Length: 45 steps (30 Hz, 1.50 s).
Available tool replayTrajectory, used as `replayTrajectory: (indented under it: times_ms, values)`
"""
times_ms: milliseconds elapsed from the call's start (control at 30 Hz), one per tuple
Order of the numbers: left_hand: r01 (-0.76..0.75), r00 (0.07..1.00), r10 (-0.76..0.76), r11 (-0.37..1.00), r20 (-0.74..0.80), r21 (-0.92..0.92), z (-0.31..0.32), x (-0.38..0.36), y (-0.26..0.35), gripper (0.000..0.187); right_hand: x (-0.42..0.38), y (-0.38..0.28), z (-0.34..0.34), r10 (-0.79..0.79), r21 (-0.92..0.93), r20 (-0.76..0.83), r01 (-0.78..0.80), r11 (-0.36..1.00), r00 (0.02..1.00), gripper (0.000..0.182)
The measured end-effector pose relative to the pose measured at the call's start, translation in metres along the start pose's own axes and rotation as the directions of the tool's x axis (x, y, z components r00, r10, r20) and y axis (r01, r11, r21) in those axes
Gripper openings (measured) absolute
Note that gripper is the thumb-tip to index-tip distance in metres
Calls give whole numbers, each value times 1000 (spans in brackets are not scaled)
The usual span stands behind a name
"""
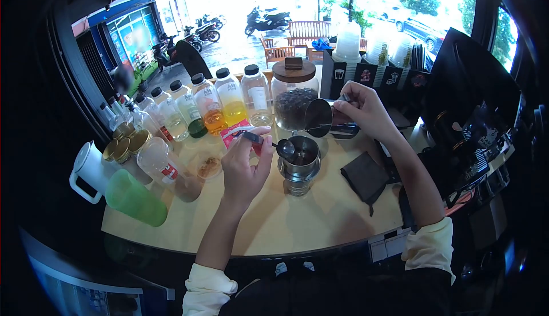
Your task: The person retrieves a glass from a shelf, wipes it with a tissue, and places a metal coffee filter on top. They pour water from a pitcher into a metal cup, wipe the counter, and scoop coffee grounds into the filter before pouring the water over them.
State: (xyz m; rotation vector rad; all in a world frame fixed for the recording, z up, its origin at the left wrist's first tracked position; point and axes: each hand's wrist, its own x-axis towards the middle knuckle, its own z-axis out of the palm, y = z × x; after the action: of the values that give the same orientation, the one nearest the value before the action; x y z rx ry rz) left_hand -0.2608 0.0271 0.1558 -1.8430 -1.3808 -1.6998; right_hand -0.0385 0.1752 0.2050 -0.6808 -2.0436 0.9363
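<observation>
A small dark spoon (284, 147) is pinched in my left hand (248, 164), its bowl at the left rim of a metal cup (299, 170) standing on a glass. Brown contents show partly inside the cup. My right hand (361, 110) grips the handle of a dark round metal vessel (318, 117), tilted above and to the right of the cup. Behind them stands a large jar (295, 96) of dark beans with a wooden lid. A pink packet (234, 133) lies behind my left hand.
Capped bottles (229, 100) line the counter's back left. A green cup (136, 198), a white pitcher (88, 170) and a small dish (209, 166) stand left. On the right are a dark cloth (365, 178) and stacked plastic cups (347, 44) in a black holder.
</observation>
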Motion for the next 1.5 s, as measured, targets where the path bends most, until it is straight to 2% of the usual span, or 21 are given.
replayTrajectory:
  times_ms: [100, 200, 533, 633, 700, 1033, 1200, 1500]
  values:
    - [2, 1000, -2, 1000, 6, -9, 1, -1, -1, 15, -3, 0, 1, -57, 69, -59, 61, 996, 997, 19]
    - [-9, 1000, 9, 1000, -2, -19, 1, -1, -2, 15, -6, -3, 0, -62, 64, -63, 66, 996, 996, 19]
    - [-22, 1000, 22, 1000, -1, 22, -3, -2, 0, 16, -9, -16, 9, -23, 119, -42, 28, 992, 999, 16]
    - [-27, 1000, 27, 999, -1, 35, -4, -2, 1, 15, -7, -14, 12, -20, 185, -27, 24, 982, 999, 16]
    - [-2, 1000, 2, 1000, 0, 9, -4, -3, 2, 15, -5, -13, 14, -46, 113, -38, 50, 992, 998, 16]
    - [-9, 1000, 9, 1000, 8, 29, -3, -2, 6, 13, 2, -8, 21, -61, 147, -54, 69, 987, 997, 16]
    - [3, 1000, -3, 1000, 4, 25, -3, -2, 6, 13, -1, -17, 18, -48, 2, -62, 48, 999, 997, 16]
    - [-24, 1000, 24, 1000, -8, 13, -1, -2, 2, 14, -5, -10, 7, -73, -62, -95, 67, 996, 993, 18]
